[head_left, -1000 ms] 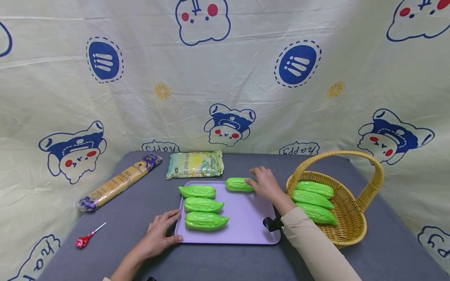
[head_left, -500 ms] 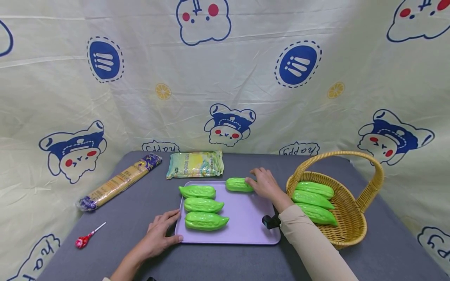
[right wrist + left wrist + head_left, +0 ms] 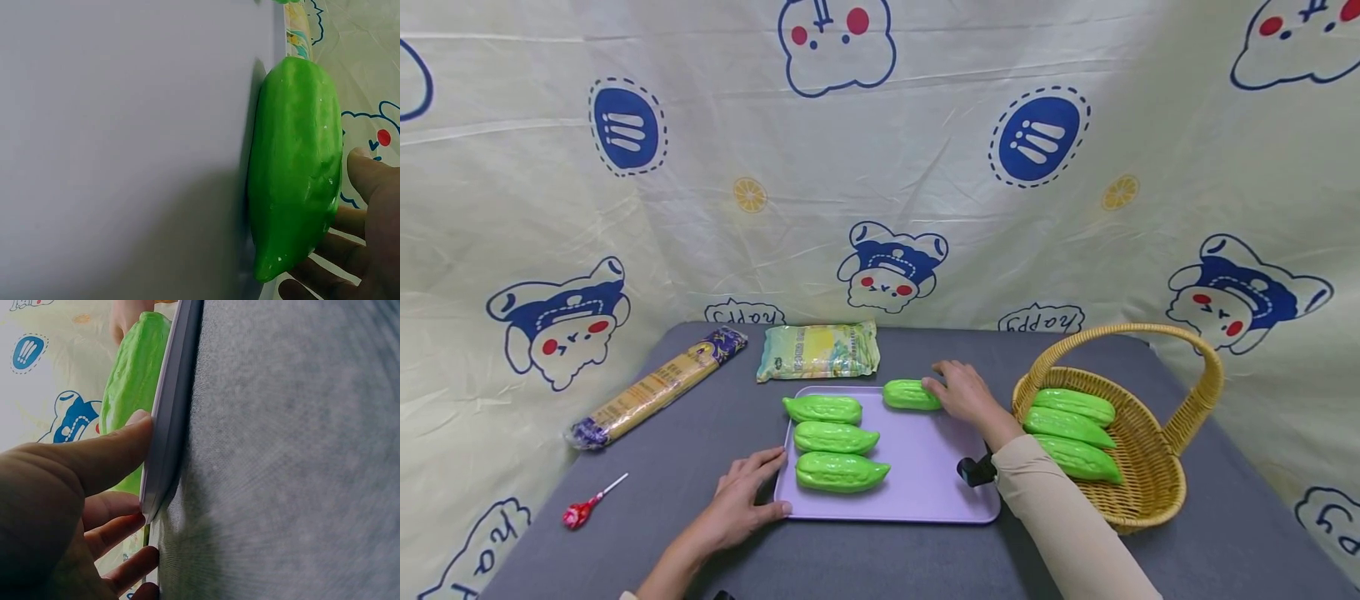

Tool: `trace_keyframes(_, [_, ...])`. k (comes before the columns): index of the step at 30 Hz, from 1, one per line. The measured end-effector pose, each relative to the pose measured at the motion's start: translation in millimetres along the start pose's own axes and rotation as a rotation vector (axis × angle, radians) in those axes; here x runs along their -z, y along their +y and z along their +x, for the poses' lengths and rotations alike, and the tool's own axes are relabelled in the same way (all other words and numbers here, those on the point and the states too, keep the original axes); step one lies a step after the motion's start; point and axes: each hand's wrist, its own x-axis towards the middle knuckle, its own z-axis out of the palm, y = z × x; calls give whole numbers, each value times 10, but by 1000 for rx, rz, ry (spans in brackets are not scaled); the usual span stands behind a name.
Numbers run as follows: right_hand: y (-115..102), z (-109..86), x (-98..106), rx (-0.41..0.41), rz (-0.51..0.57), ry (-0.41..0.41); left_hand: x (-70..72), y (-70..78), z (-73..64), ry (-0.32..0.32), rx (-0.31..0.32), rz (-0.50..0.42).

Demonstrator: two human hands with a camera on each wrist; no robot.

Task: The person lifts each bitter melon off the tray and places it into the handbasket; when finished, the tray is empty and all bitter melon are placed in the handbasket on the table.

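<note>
Little moves since a second ago: only the wrist of the right hand (image 3: 967, 396) edges slightly leftward, while the bitter melon (image 3: 910, 394) stays along the far rim of the lilac tray (image 3: 936, 475).

We judge the step in hand to be starting a second column; the next move probably calls for drawing that hand away without nudging the melon, then reaching for another. Its fingers spread behind the melon's right end, thumb apart; whether the fingertips touch, we cannot tell. The left hand (image 3: 741, 497) rests thumb and extended fingers against the tray's left edge. We count three left-column melons (image 3: 841, 472) on the tray and three basket melons (image 3: 1070, 428) side by side inside the wicker basket (image 3: 1150, 467).
</note>
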Motion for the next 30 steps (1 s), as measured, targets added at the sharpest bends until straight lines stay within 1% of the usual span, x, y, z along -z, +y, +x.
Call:
trace_keyframes(11, [29, -29, -8, -1, 19, -35, 3, 13, -4, 0, -7, -1])
trace_keyframes(18, [34, -68, -21, 50, 1, -79, 24, 15, -13, -9, -4, -2])
trace_keyframes(24, [27, -118, -23, 86, -24, -76, 22, 10, -13, -10, -3, 0])
trace_keyframes(30, [24, -131, -35, 84, -6, -62, 24, 10, -10, -13, 2, -8])
